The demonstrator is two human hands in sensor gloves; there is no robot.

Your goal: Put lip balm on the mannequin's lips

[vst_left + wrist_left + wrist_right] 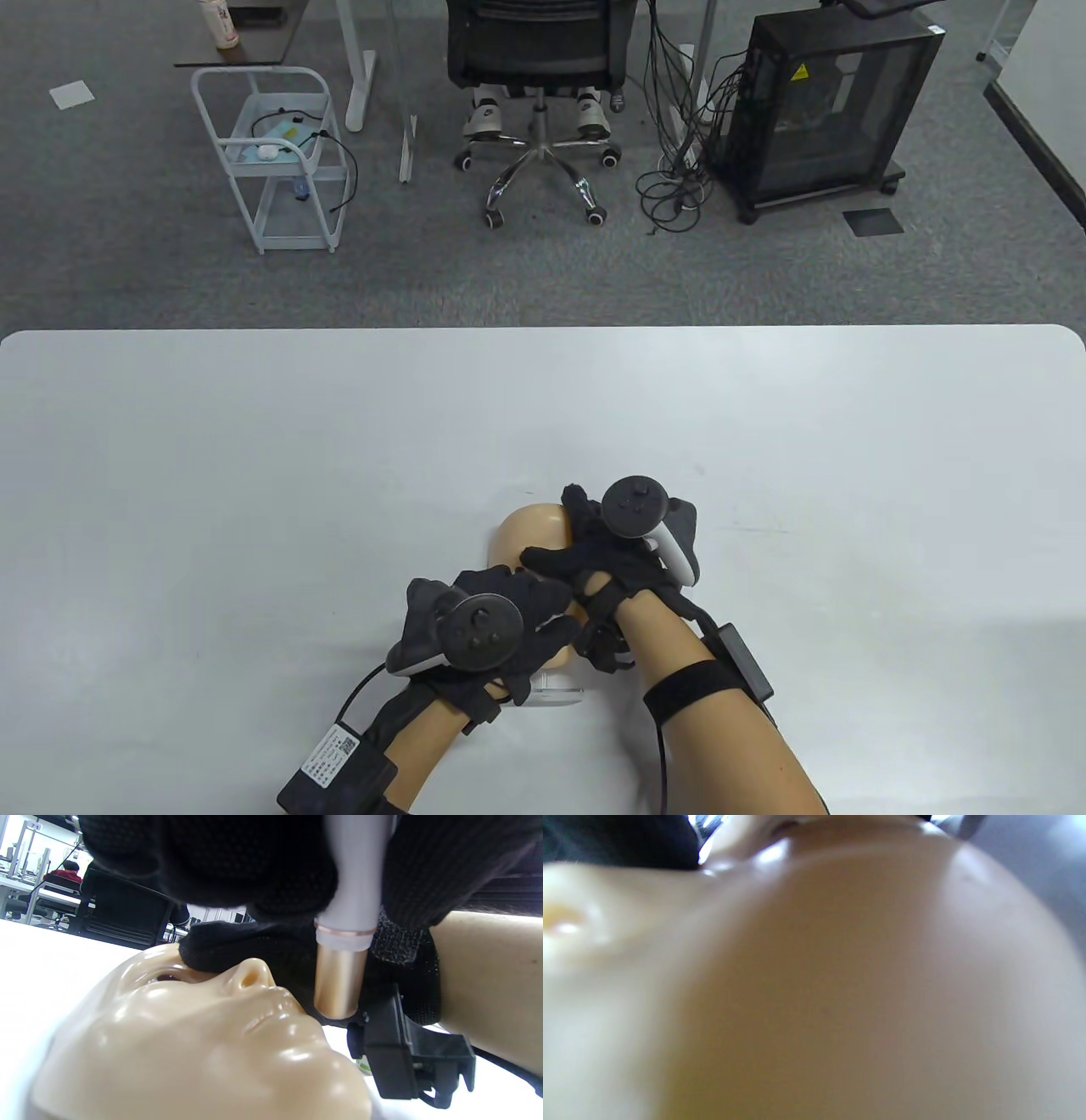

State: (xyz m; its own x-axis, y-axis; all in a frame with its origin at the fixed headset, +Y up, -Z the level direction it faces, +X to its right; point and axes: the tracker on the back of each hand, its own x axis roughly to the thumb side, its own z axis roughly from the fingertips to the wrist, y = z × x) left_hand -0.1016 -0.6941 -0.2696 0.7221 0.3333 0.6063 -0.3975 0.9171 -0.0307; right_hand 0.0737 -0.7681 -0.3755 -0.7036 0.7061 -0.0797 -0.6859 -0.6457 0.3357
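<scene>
A beige mannequin head (533,536) lies face up on the white table (254,475), mostly covered by both hands. My left hand (501,607) grips a lip balm tube (345,933), white with a gold end, pointing down just beside the mouth and chin; its tip is not visibly touching the lips (265,1018). My right hand (594,543) rests on top of the head, a gloved finger (203,948) lying by the eye. In the right wrist view the head (814,984) fills the frame, blurred.
A clear stand (556,692) sits under the mannequin's neck. Beyond the table's far edge stand an office chair (536,51), a white cart (280,153) and a black cabinet (827,102) on grey carpet.
</scene>
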